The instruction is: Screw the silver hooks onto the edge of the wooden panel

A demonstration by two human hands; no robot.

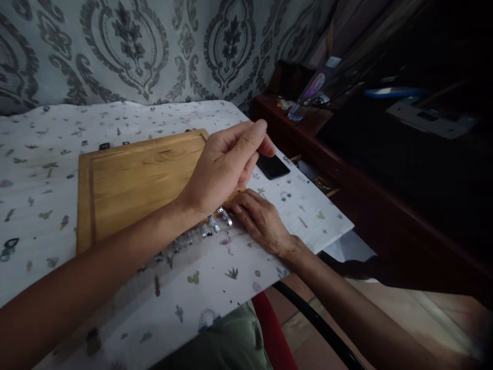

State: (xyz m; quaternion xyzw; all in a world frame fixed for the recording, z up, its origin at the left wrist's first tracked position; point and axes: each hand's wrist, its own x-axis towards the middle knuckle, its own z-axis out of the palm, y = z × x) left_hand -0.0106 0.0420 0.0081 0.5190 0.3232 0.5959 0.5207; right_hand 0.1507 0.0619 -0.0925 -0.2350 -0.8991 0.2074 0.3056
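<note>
A wooden board (142, 180) with a raised rim lies on the patterned white tablecloth (231, 267). My left hand (229, 164) is above the board's right part, fingers curled and thumb on top; what it holds, if anything, is hidden. Beside the board's near right corner, my right hand (262, 221) rests low with its fingers bent against the edge; whatever lies under the fingertips cannot be made out. Several shiny metal clips (213, 223) stand in a row along the near edge, partly behind my left forearm.
A black phone (273, 166) lies right of my left hand. Small dark pieces (104, 146) sit at the board's far edge. On the dark red furniture (300, 128) at the right stands a clear bottle (308, 95). A patterned grey curtain (185, 51) hangs behind.
</note>
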